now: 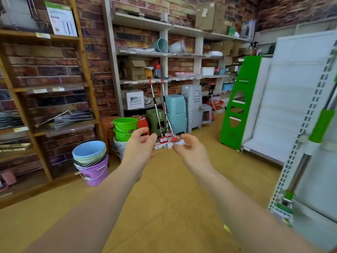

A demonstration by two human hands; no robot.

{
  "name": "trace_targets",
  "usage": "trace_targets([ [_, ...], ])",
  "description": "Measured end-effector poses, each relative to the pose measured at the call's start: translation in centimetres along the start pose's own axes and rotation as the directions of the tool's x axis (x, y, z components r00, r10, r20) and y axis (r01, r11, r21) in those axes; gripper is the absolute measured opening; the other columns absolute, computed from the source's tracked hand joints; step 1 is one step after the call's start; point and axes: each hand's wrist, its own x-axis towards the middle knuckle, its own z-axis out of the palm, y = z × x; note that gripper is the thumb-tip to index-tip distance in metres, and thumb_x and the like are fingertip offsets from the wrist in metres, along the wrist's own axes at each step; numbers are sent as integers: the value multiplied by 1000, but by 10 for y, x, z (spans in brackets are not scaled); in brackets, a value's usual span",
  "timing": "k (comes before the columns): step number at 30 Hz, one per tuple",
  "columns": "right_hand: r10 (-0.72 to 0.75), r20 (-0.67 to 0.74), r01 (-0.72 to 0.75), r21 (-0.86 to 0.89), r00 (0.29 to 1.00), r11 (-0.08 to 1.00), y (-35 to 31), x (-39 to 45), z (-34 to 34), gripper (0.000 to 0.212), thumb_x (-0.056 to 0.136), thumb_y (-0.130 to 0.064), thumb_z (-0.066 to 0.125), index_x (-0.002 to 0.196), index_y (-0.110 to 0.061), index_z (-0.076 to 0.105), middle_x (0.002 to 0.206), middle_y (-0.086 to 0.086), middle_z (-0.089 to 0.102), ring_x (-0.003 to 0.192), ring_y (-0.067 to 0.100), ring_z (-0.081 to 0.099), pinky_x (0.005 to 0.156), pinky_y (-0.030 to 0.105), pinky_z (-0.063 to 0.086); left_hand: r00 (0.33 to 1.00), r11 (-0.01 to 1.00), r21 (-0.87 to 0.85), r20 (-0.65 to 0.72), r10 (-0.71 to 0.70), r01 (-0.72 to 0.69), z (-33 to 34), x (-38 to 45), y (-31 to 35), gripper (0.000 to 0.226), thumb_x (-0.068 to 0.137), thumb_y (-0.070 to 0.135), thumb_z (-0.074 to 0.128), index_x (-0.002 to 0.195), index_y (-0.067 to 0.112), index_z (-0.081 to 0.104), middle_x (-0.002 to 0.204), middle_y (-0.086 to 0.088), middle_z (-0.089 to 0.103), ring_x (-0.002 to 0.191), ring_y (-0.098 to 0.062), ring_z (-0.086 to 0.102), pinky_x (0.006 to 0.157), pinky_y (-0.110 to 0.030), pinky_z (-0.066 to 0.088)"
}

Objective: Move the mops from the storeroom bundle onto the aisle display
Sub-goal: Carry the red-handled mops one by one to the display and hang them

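Against brick wall (96, 57), red mops (165, 123), tan floor (164, 198)

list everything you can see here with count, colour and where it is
red mops: two, red and silver, leaning on the back shelves, heads on the floor
green mop: one, green grip, on the white display at right
green buckets: two stacked, bright green, floor left of the red mops
bucket stack: several nested, blue on top, purple at bottom, floor at left
stools: stacks in blue, grey and dark green, behind the red mops
green panel: one, green, leaning at the display's end
white display: one, white, right side
wooden shelves: one unit, brown, left wall
left hand: open, holds nothing
right hand: open, holds nothing
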Motion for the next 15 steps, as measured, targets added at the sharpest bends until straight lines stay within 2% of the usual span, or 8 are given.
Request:
trace_targets([
  [4,46,17,-47,41,999,998,33,54,31,48,87,-18,61,132,-15,46,134,3,48,121,13,44,94,22,33,999,999,26,-44,-29,30,-13,57,-35,37,93,20,51,130,17,45,117,-8,54,107,-21,54,80,-33,48],
  [8,66,39,-70,88,997,994,64,138,62,47,86,-13,62,130,-12,48,132,6,51,110,10,45,95,21,33,994,997,50,-97,-45,50,-10,143,-70,36,93,21,51,128,18,47,115,-9,57,101,-21,56,83,-36,49],
  [11,76,24,-79,123,997,989,71,215,80,48,85,-14,63,131,-13,48,129,5,51,114,14,48,95,22,34,993,997,44,-100,-60,65,9,218,-80,36,94,20,50,130,16,46,112,-8,55,94,-18,54,79,-34,48],
  [15,77,30,-79,112,997,991,73,308,97,48,85,-15,62,131,-14,48,119,-1,51,102,8,46,85,17,32,995,997,27,-61,-75,77,38,306,-87,34,95,20,48,128,17,46,114,-6,53,101,-19,54,74,-28,49],
])
